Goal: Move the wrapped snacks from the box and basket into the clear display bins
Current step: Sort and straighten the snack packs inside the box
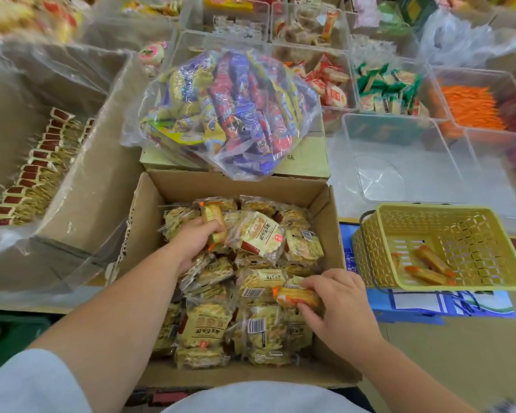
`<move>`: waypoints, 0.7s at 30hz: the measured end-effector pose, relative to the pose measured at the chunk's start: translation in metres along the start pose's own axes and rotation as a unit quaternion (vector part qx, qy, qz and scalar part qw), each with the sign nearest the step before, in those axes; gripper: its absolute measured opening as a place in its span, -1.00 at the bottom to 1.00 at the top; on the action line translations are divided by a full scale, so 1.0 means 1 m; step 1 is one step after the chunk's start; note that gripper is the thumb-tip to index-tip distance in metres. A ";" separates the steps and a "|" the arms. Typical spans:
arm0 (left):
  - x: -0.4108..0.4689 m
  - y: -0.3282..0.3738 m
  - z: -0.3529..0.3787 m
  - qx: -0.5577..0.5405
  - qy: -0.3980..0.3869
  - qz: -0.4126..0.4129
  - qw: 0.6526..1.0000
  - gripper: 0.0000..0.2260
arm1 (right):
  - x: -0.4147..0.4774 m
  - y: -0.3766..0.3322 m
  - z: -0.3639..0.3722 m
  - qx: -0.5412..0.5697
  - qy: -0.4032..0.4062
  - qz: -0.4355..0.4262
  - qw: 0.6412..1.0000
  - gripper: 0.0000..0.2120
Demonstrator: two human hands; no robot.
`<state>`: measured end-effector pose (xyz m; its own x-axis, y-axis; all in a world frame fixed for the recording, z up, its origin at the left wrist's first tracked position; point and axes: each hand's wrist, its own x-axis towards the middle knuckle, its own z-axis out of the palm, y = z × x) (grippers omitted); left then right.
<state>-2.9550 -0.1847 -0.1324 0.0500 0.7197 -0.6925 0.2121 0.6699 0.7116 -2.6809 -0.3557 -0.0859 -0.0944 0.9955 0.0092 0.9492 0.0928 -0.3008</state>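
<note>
An open cardboard box (173,192) in front of me is packed with yellow wrapped snacks (259,236). My left hand (194,242) is inside the box near its far left and grips a small orange-tipped snack stick (213,217). Near the right side of the box, my right hand (337,305) pinches another orange-tipped snack stick (295,296). To the right stands a yellow plastic basket (429,216) holding three similar snack sticks (429,268). Behind the basket is a clear display bin (355,129) with nothing visible in it.
A clear bag of purple, red and yellow packets (230,111) lies on a closed carton behind the box. A large plastic-lined box with rows of red-ended snacks (36,168) stands at the left. Further clear bins with red, green and orange sweets (385,90) line the back right.
</note>
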 end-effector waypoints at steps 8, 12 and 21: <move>0.003 -0.006 0.000 -0.127 -0.029 0.027 0.991 -0.79 | -0.001 -0.001 0.000 -0.008 0.005 0.000 1.000 -0.70; -0.004 -0.001 0.002 -0.064 -0.093 0.036 0.993 -0.69 | 0.000 0.000 0.002 -0.022 0.001 -0.005 1.000 -0.70; -0.013 -0.003 -0.005 0.154 -0.120 0.048 0.980 -0.74 | 0.000 0.000 0.004 -0.037 0.030 -0.032 0.998 -0.74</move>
<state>-2.9613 -0.1949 -0.1246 0.3038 0.6880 -0.6591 0.4778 0.4885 0.7301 -2.6821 -0.3563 -0.0899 -0.1395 0.9866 0.0843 0.9616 0.1553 -0.2264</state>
